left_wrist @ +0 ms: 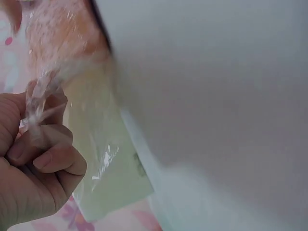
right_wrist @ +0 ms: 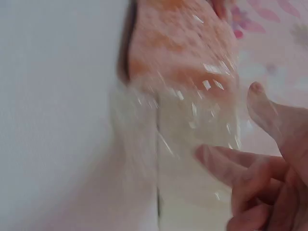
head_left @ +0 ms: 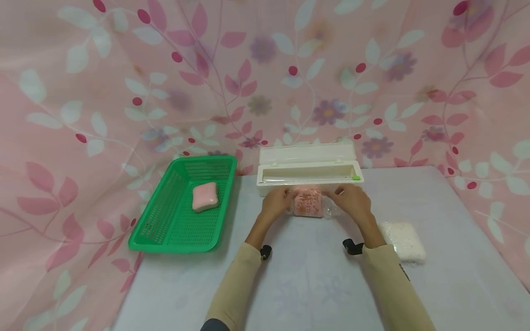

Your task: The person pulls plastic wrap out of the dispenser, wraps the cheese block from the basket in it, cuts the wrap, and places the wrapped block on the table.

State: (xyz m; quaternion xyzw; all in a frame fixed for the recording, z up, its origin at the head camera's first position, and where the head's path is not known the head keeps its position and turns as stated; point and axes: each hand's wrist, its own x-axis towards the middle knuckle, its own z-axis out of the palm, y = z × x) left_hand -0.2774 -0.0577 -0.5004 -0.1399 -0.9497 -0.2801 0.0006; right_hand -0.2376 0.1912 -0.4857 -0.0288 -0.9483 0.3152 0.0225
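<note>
In the head view a pink, squarish block with a browned, speckled face (head_left: 308, 203) sits wrapped in clear cling film between both hands. My left hand (head_left: 276, 202) is at its left side; in the left wrist view its curled fingers pinch a gathered, twisted end of the film (left_wrist: 38, 113). On the other side is my right hand (head_left: 354, 201). The right wrist view shows its thumb held apart from the index finger, which touches the loose film (right_wrist: 178, 120). Directly behind the block stands a white cling film dispenser (head_left: 269, 188) with its lid raised.
A green plastic basket (head_left: 175, 249) on the left holds a pink rounded square block (head_left: 205, 196). Beside my right forearm lies a white block in clear film (head_left: 403, 242). A green slider (head_left: 356, 178) sits on the dispenser. Flowered cloth (head_left: 265, 82) hangs behind the table.
</note>
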